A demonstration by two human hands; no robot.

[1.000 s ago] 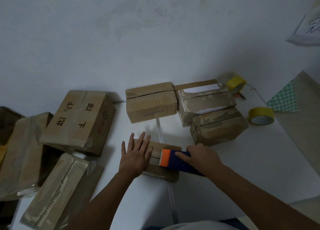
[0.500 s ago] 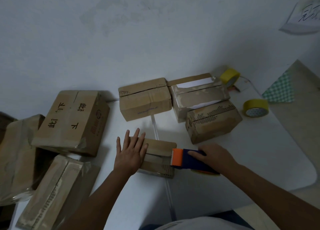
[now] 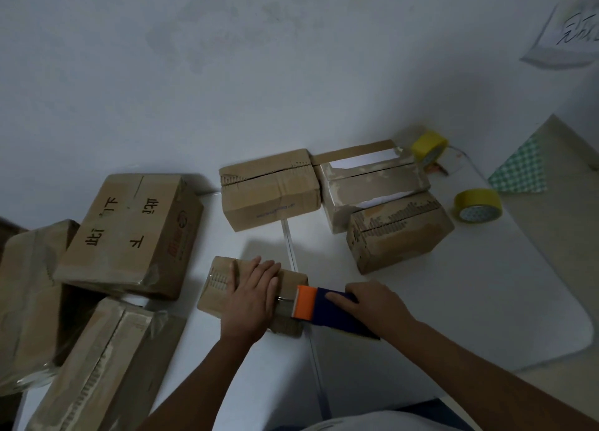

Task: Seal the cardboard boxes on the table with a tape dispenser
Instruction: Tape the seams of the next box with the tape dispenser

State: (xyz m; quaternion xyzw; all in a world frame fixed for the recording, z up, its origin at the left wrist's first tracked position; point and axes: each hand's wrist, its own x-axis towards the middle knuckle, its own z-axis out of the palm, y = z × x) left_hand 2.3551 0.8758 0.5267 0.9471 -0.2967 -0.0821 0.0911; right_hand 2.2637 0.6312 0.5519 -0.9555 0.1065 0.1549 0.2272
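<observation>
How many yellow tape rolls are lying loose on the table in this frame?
2. One yellow roll stands on edge at the far right by the wall; the other yellow roll lies near the table's right edge. More could be hidden behind the boxes.

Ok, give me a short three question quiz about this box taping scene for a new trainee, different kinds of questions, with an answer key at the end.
1. True or false: the left hand lies flat on top of the small box being taped.
2. Which hand holds the tape dispenser? A) the left hand B) the right hand C) neither
3. Fill in: the two spare tape rolls, one lying flat on the table and one on edge near the wall, are ____ in colour.

Key:
1. True
2. B; the dispenser's orange end sits at the box's right edge.
3. Yellow
</observation>
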